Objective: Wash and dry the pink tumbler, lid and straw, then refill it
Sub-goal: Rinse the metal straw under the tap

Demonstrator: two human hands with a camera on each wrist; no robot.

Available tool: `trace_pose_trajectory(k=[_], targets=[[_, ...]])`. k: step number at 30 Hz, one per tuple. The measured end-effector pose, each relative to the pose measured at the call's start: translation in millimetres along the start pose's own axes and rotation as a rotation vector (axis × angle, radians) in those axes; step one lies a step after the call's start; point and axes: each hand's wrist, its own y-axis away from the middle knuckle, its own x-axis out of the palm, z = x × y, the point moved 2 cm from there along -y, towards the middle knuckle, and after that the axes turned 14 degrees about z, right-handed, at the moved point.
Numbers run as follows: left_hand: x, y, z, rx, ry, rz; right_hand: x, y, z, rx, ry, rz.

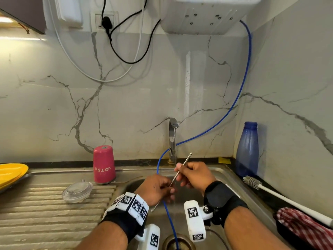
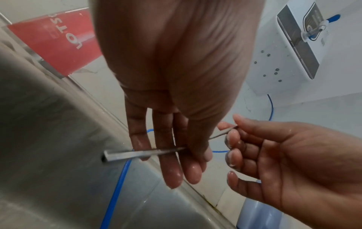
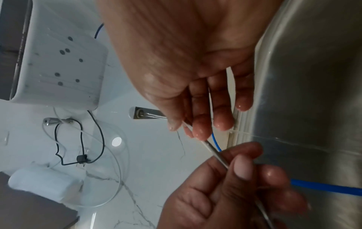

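Both hands hold a thin metal straw [image 1: 182, 166] slanted over the steel sink [image 1: 232, 179], just under the tap [image 1: 172, 139], which runs a thin stream. My right hand [image 1: 180, 173] pinches its upper part between thumb and fingers [image 3: 197, 130]. Lower down, my left hand [image 1: 168, 188] pinches it, thumb pressing it against wet fingers [image 2: 172, 173]; its open end [image 2: 105, 156] sticks out past them. The pink tumbler [image 1: 104, 165] stands upside down on the drainboard, left of the sink. Its clear lid [image 1: 77, 191] lies in front of it.
A blue hose [image 1: 241, 98] runs from the wall-mounted purifier [image 1: 207, 17] down into the drain [image 1: 177, 242]. A blue bottle [image 1: 246, 150], a white bottle brush [image 1: 273, 194] and a red checked cloth [image 1: 304, 228] sit on the right. A yellow plate [image 1: 10, 173] lies far left.
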Motion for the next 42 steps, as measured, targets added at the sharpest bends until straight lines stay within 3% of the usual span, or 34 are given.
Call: trace_pose_trajectory(k=[3,6,8,10,15,20,26,31,36,42], targets=[[-1,1,2,-0.043,0.106,-0.041,-19,-5,-4,-0.006,-0.011,-0.136],[0,1,5,-0.101,0.133,-0.054,-51,-22,-5,-0.040,0.159,-0.311],[1,0,6,-0.159,0.126,-0.044,-65,-42,-1,-0.020,0.407,-0.253],[3,-5,9,-0.208,0.114,-0.020,-70,-62,6,0.014,0.632,-0.105],[1,-15,15,-0.317,0.077,-0.039,-59,-110,24,0.046,0.987,0.142],[-5,-19,29,-0.344,0.056,-0.118,-44,-143,26,0.031,1.244,0.231],[-9,-16,43,-0.331,0.095,-0.160,-45,-148,24,-0.041,1.391,0.231],[-8,-18,46,-0.315,0.037,-0.142,-52,-147,5,-0.036,1.251,0.158],[-15,-22,34,-0.254,-0.160,-0.191,-63,-113,-3,-0.011,1.167,0.035],[-34,-4,2,-0.223,-0.305,-0.329,-63,-39,4,-0.104,0.644,-0.242]])
